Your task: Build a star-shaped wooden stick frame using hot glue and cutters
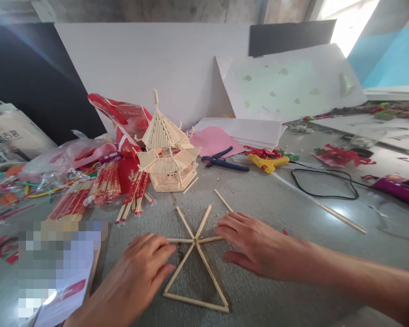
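Where stick frame lies, left hand and right hand flank it, open, seemingly touching.

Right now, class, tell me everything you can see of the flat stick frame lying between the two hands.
The stick frame is made of thin, pale wooden sticks lying flat on the grey table. Six spokes meet at one centre; a seventh stick joins the two nearest spokes into a closed triangle. The two far spokes end free. The left hand touches the left spoke, the right hand the right spoke.
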Demonstrator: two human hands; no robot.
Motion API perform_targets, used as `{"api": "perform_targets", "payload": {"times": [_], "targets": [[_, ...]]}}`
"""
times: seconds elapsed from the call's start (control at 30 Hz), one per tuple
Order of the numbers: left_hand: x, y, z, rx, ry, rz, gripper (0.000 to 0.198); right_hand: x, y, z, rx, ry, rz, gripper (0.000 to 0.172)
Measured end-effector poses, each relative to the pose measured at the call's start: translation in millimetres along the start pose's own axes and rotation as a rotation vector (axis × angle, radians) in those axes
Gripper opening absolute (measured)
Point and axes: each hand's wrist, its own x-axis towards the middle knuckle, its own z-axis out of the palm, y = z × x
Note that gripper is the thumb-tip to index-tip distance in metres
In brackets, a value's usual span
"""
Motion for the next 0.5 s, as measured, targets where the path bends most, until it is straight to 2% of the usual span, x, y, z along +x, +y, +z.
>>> {"api": "perform_targets", "payload": {"times": [0.2,0.33,0.5], "targets": [[-19.0,12.1,2.5,-0.017,-0.048,0.01,0.021,-6.3,-2.0,7.7,-0.027,0.078,-0.015,0.017],[-27.9,14.5,7.7,-0.029,-0.048,-0.008,0.028,-14.1,-21.5,15.2,0.006,0.156,-0.071,0.017],[-34.3,15.5,16.9,-0.051,-0.049,-0.04,0.036,-17.1,-46.0,30.2,0.082,0.107,-0.144,0.017]]}}
